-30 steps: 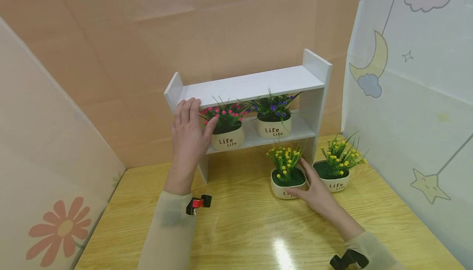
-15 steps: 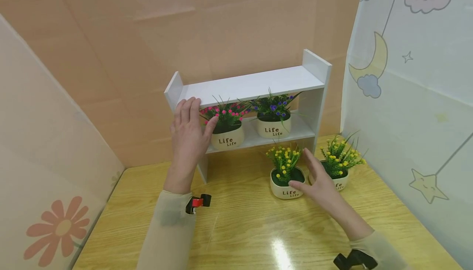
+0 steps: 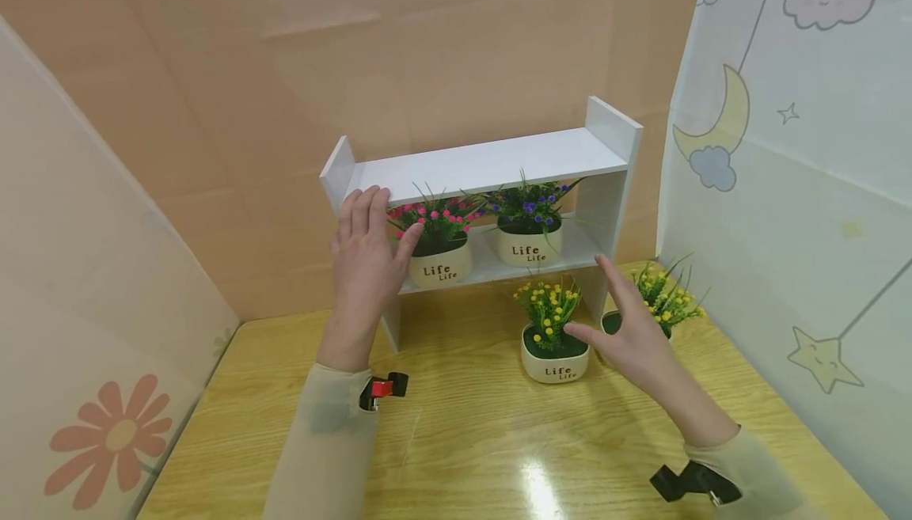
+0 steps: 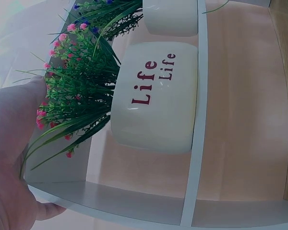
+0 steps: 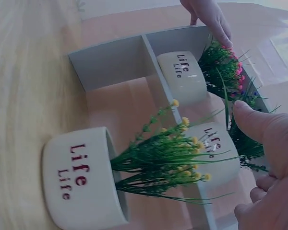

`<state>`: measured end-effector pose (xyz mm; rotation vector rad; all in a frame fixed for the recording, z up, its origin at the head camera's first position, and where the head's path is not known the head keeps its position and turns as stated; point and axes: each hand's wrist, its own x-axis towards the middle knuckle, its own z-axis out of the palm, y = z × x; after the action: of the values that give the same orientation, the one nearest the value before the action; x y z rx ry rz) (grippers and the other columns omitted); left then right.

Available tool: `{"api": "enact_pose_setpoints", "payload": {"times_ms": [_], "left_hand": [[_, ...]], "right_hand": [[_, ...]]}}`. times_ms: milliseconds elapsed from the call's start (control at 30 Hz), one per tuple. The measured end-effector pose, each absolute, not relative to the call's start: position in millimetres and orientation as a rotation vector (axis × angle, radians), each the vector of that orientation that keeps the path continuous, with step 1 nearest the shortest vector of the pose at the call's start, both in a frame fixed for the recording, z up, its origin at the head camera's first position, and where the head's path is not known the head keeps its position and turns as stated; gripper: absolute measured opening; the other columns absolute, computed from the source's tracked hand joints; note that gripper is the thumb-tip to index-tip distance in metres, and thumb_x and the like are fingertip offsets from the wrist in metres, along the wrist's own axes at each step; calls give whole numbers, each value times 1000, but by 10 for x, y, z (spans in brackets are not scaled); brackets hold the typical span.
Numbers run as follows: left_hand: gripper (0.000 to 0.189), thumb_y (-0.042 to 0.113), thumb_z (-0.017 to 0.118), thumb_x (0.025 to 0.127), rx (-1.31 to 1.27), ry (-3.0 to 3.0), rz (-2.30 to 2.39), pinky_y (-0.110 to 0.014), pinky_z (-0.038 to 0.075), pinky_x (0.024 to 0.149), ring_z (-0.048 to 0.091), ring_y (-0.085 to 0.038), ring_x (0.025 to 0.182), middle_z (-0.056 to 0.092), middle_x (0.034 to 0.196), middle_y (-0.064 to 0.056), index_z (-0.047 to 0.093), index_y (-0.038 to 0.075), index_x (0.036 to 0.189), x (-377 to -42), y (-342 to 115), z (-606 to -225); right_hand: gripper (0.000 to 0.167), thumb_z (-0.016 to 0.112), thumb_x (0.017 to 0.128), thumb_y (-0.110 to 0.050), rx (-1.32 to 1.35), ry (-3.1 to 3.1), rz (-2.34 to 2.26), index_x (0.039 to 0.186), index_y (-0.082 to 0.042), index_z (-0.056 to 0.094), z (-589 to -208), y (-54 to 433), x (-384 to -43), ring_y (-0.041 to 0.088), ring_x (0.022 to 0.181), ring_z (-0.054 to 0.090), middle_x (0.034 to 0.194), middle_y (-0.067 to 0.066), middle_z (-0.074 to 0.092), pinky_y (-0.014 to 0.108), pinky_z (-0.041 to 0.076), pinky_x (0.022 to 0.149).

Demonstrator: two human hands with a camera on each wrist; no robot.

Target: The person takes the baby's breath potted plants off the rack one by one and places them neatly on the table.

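My left hand (image 3: 363, 259) rests on the upper left corner of the small white shelf (image 3: 492, 162). Its fingers lie nearly straight over the top board, and the thumb stands out in front of the pink flowers. Close-up in the left wrist view, the pink-flowered pot (image 4: 156, 117) sits on the middle board. To its right is the purple-flowered pot (image 3: 530, 247). A yellow-flowered pot (image 3: 555, 366) stands on the table before the shelf. Beside it, apart from the pot, my right hand (image 3: 634, 338) holds nothing, thumb and fingers spread.
A second yellow-flowered pot (image 3: 666, 306) stands at the shelf's right, partly hidden by my right hand. Beneath everything is a wooden table (image 3: 463, 441). A tan sheet (image 3: 484, 37) hangs behind the shelf, and patterned white panels (image 3: 791, 267) flank the table.
My right hand has let go of the front yellow-flowered pot and drawn away up and to the right. That pot stays in place; my left hand has hardly moved.
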<state>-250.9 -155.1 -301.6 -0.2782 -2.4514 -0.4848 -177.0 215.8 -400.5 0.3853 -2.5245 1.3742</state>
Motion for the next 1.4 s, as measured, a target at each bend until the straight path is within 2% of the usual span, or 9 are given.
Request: {"api": "enact_pose_setpoints", "payload": {"times_ms": [133,333,467,600,800,900,1133,1400], "left_hand": [[75,54,60,112,-277,-2457,-483,-70,29,123,14,-30,166,31,174,-8,35,11,168,-2511,-1549,-3018],[75,54,60,112,-272,-2458,-487,-70,28,123,13,-30,166,31,174,-8,35,11,168,-2511,-1545,-3021],[75,54,60,112,-274,-2452,-490,-69,28,124,13,-30,166,31,174,-8,35,11,168,-2511,-1541,-3021],[75,54,60,112,-273,-2448,-488,-69,28,124,14,-30,166,32,174,-8,35,10,168,-2515,-1538,-3024],[75,54,61,112,-273,-2447,-489,-69,29,123,14,-30,166,32,174,-8,36,10,167,-2519,-1533,-3023],[75,54,62,112,-272,-2446,-492,-70,29,123,14,-30,166,32,173,-8,36,10,167,-2517,-1531,-3024],[74,52,64,111,-278,-2441,-500,-70,28,123,15,-31,166,33,172,-8,36,10,166,-2507,-1530,-3029],[74,53,62,111,-276,-2441,-492,-71,29,123,15,-30,166,32,173,-8,36,11,167,-2516,-1535,-3028]], "right_hand": [[116,90,97,-30,410,-2501,1259,179,-27,9,-3909,2188,-1817,57,162,19,183,17,12,86,24,115],[119,93,93,-24,478,-2446,1128,179,-20,11,-3739,2227,-1899,56,162,22,183,16,15,84,24,117],[120,94,90,-14,545,-2385,1055,178,-15,14,-3616,2261,-1978,53,162,22,183,16,17,79,22,123],[121,96,86,-9,610,-2323,923,177,-10,17,-3492,2304,-2067,51,163,23,180,22,20,71,22,127],[121,99,81,-9,637,-2266,733,176,-10,23,-3325,2352,-2186,47,162,28,179,20,26,72,33,122],[119,99,82,-9,663,-2243,687,175,-8,26,-3255,2359,-2253,43,163,28,179,19,28,69,34,122],[112,99,82,-10,723,-2223,596,171,0,32,-3105,2345,-2391,41,165,25,176,22,32,52,19,134],[112,102,78,-9,758,-2198,465,168,3,36,-3022,2328,-2527,44,163,29,172,25,38,56,13,134]]}}
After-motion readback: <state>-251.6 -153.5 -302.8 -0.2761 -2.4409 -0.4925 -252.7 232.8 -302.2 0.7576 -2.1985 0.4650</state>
